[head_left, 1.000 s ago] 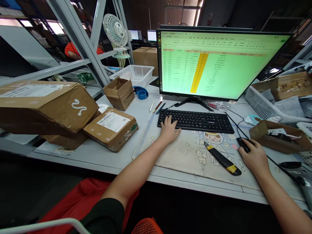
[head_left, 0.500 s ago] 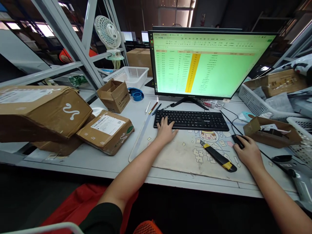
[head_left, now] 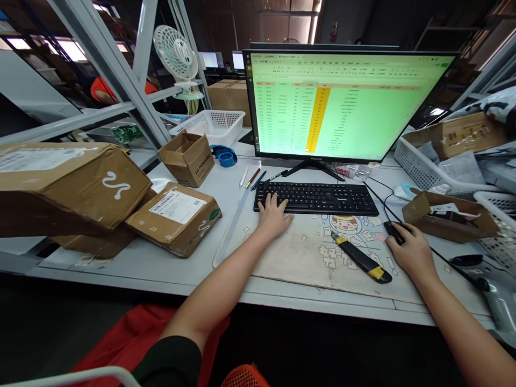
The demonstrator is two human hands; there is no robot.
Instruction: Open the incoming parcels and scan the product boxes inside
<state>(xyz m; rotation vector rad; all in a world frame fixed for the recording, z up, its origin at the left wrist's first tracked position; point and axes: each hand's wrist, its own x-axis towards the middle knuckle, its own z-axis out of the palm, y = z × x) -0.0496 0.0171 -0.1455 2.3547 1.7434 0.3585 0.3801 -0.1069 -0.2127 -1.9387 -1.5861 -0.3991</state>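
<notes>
A white desk (head_left: 173, 274) spans the middle of the frame, with a pale printed mat (head_left: 294, 258) on it at centre and lower right. The monitor (head_left: 355, 107), upper centre to upper right, shows a green-tinted spreadsheet with one orange column. At the left edge a big brown carton (head_left: 76, 188) sits tilted; just right of it lies a smaller labelled carton (head_left: 177, 217). The black keyboard (head_left: 318, 199) lies below the monitor, near the centre. An open box (head_left: 187, 158) marked LE PERFUME stands left of centre. The left hand (head_left: 274, 217) rests on the keyboard's left end, palm down, fingers spread and slightly bent, gripping nothing. The right hand (head_left: 413, 252), right of centre, is partly closed over the black mouse, fingers curved; its grip underneath cannot be seen. Between the hands, a black-and-yellow utility knife (head_left: 360, 258) lies slanted on the mat. The mouse (head_left: 394, 232) sits just beyond it, to the right.
</notes>
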